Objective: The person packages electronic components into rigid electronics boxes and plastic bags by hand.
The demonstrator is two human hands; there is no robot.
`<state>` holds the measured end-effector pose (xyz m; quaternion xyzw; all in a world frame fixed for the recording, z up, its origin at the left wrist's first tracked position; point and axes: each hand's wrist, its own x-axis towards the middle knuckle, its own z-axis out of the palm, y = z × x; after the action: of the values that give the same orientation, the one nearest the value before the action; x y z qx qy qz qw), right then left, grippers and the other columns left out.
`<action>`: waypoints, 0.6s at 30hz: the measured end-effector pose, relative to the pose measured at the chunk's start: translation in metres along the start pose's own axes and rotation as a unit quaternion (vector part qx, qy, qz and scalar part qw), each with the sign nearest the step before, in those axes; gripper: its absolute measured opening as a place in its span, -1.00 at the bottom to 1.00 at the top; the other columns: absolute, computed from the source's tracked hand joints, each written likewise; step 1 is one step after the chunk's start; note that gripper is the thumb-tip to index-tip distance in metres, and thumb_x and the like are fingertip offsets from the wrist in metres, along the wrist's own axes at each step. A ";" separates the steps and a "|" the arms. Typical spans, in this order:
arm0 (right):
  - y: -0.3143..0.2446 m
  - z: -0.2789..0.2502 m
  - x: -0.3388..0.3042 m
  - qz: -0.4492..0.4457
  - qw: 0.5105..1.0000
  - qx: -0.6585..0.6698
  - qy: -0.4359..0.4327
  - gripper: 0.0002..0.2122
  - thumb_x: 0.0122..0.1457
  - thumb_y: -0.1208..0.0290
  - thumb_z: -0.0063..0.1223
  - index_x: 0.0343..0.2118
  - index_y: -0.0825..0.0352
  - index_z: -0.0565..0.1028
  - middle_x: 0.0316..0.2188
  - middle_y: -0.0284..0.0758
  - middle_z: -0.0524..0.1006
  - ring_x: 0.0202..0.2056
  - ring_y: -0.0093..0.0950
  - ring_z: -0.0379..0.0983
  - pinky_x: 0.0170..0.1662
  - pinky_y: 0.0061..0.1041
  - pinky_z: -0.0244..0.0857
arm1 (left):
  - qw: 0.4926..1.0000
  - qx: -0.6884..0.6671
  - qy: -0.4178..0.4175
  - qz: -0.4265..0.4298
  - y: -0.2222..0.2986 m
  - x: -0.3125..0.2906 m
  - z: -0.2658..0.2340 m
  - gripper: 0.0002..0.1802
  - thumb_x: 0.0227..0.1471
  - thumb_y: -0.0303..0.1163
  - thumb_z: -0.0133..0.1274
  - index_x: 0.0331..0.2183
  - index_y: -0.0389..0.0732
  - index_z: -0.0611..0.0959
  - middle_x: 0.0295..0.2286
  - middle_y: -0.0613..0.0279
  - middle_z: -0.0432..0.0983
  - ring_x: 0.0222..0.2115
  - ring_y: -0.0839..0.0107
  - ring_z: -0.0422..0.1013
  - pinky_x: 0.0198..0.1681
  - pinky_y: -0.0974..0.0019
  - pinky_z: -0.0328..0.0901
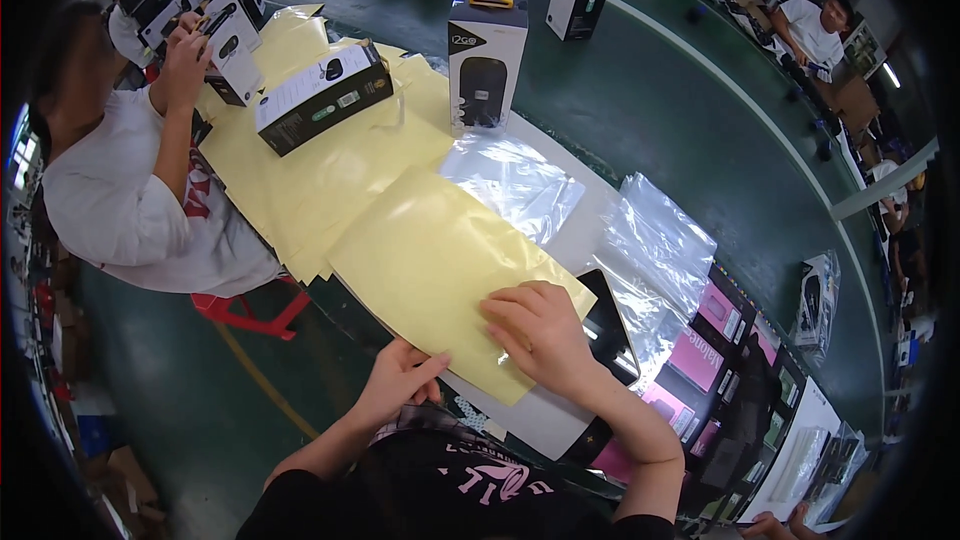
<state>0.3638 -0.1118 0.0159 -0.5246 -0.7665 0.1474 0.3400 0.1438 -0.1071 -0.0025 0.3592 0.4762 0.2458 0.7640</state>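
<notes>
And here at the centre a glossy yellow sheet (425, 255) is lying across the table, its near corner pointing towards five o'clock. At seven, the left hand (393, 385) is working its near edge: the thumb is stretching over the rim, the other fingers are curling just below, and whether they're clamping it from underneath I cannot tell. Over at four, the right hand (545, 335) is resting on top, fingers bending loosely, tips touching the sheet, thumb staying apart from the index finger.

Just past three, a dark phone (612, 335) is lying beside that right hand. At one o'clock a clear plastic bag (515, 180) is shining, and beyond it, towards twelve, a white-and-black box (488, 60) is standing upright. At eleven another box (325, 105) is lying on more yellow sheets (300, 185), while at ten a co-worker (150, 180) is holding a box up.
</notes>
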 end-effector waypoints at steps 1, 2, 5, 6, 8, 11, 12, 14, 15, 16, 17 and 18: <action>-0.001 0.002 0.000 -0.001 1.000 0.010 -0.009 -0.75 -0.08 0.47 0.17 -0.26 0.25 0.51 -0.27 -0.34 0.49 -0.23 -0.34 0.36 -0.16 -0.40 0.20 | 1.000 0.000 0.000 0.002 -0.002 0.006 0.001 -0.64 0.00 -0.39 0.11 -0.19 -0.34 0.38 -0.42 0.18 0.47 -0.69 0.58 0.37 -0.73 0.62 0.14; -0.003 0.004 0.000 -0.002 1.000 0.008 -0.008 -0.75 -0.08 0.47 0.17 -0.26 0.25 0.51 -0.27 -0.34 0.49 -0.23 -0.34 0.36 -0.16 -0.40 0.20 | 1.000 -0.027 -0.006 0.003 -0.004 0.012 0.001 -0.66 -0.01 -0.39 0.11 -0.20 -0.32 0.41 -0.41 0.19 0.47 -0.71 0.61 0.33 -0.74 0.62 0.10; -0.003 0.004 0.000 0.021 0.999 0.025 0.016 -0.77 -0.08 0.46 0.17 -0.28 0.25 0.51 -0.31 -0.35 0.48 -0.26 -0.37 0.37 -0.18 -0.43 0.19 | 0.999 -0.019 -0.010 0.028 0.000 0.025 0.011 -0.69 -0.01 -0.41 0.12 -0.20 -0.29 0.47 -0.37 0.20 0.48 -0.66 0.63 0.32 -0.66 0.61 0.14; -0.004 0.003 0.000 0.029 0.999 0.037 0.021 -0.78 -0.08 0.45 0.18 -0.30 0.25 0.51 -0.33 -0.34 0.48 -0.27 -0.36 0.37 -0.20 -0.44 0.19 | 0.999 0.017 -0.002 0.049 0.002 0.028 0.014 -0.70 -0.01 -0.42 0.12 -0.20 -0.29 0.49 -0.34 0.20 0.49 -0.60 0.61 0.35 -0.58 0.59 0.21; -0.005 0.002 0.002 0.038 0.998 0.047 0.028 -0.79 -0.08 0.45 0.18 -0.32 0.24 0.51 -0.35 -0.34 0.48 -0.28 -0.36 0.37 -0.21 -0.45 0.19 | 0.992 0.056 -0.002 0.113 0.005 0.028 0.022 -0.69 -0.01 -0.43 0.11 -0.18 -0.29 0.50 -0.33 0.22 0.49 -0.49 0.58 0.38 -0.45 0.55 0.25; -0.009 -0.001 0.003 0.023 0.999 0.002 0.036 -0.82 -0.09 0.44 0.19 -0.36 0.24 0.50 -0.39 -0.35 0.47 -0.30 -0.37 0.38 -0.24 -0.46 0.19 | 0.978 0.100 -0.014 0.185 0.003 0.030 0.024 -0.68 0.00 -0.44 0.10 -0.16 -0.29 0.51 -0.29 0.25 0.49 -0.30 0.53 0.39 -0.23 0.47 0.28; -0.010 -0.003 0.004 0.018 0.999 -0.004 0.048 -0.83 -0.09 0.44 0.19 -0.38 0.24 0.50 -0.40 -0.36 0.47 -0.32 -0.38 0.38 -0.26 -0.47 0.19 | 0.975 0.103 -0.021 0.198 0.002 0.031 0.023 -0.68 0.00 -0.43 0.10 -0.15 -0.29 0.52 -0.28 0.26 0.50 -0.23 0.51 0.37 -0.14 0.43 0.26; -0.011 -0.005 0.005 0.013 0.998 -0.010 0.059 -0.83 -0.10 0.44 0.20 -0.39 0.24 0.50 -0.41 -0.36 0.46 -0.34 -0.39 0.38 -0.27 -0.47 0.19 | 0.969 0.121 -0.030 0.215 0.002 0.031 0.021 -0.68 0.00 -0.45 0.10 -0.16 -0.28 0.53 -0.26 0.27 0.48 -0.23 0.51 0.37 -0.14 0.43 0.26; -0.011 -0.007 0.005 0.009 0.998 -0.015 0.059 -0.84 -0.10 0.44 0.20 -0.40 0.24 0.50 -0.42 -0.37 0.46 -0.35 -0.40 0.39 -0.29 -0.48 0.19 | 0.962 0.139 -0.040 0.231 0.002 0.032 0.021 -0.69 -0.01 -0.46 0.10 -0.16 -0.28 0.53 -0.24 0.28 0.47 -0.23 0.52 0.37 -0.14 0.43 0.26; -0.012 -0.008 0.005 0.006 0.998 -0.019 0.058 -0.84 -0.11 0.43 0.21 -0.41 0.24 0.49 -0.42 -0.38 0.46 -0.37 -0.40 0.39 -0.30 -0.48 0.19 | 0.962 0.139 -0.041 0.231 0.004 0.032 0.021 -0.69 -0.01 -0.46 0.10 -0.16 -0.28 0.53 -0.24 0.28 0.47 -0.23 0.52 0.37 -0.14 0.43 0.26; -0.011 -0.009 0.005 0.007 0.998 -0.020 0.057 -0.84 -0.11 0.43 0.21 -0.41 0.24 0.49 -0.42 -0.38 0.46 -0.37 -0.40 0.39 -0.30 -0.48 0.19 | 0.958 0.159 -0.040 0.236 0.006 0.031 0.022 -0.71 -0.01 -0.46 0.09 -0.17 -0.27 0.54 -0.25 0.29 0.48 -0.24 0.52 0.37 -0.16 0.44 0.26; -0.012 -0.010 0.006 0.004 0.998 -0.021 0.055 -0.84 -0.11 0.44 0.21 -0.42 0.24 0.49 -0.42 -0.37 0.46 -0.38 -0.40 0.39 -0.32 -0.48 0.20 | 0.953 0.179 -0.037 0.242 0.008 0.030 0.023 -0.72 0.00 -0.47 0.09 -0.18 -0.27 0.55 -0.26 0.29 0.48 -0.25 0.53 0.37 -0.17 0.45 0.26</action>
<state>0.3612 -0.1128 0.0323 -0.5420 -0.7475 0.1037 0.3699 0.1769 -0.0877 -0.0066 0.6031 0.3824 0.3207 0.6222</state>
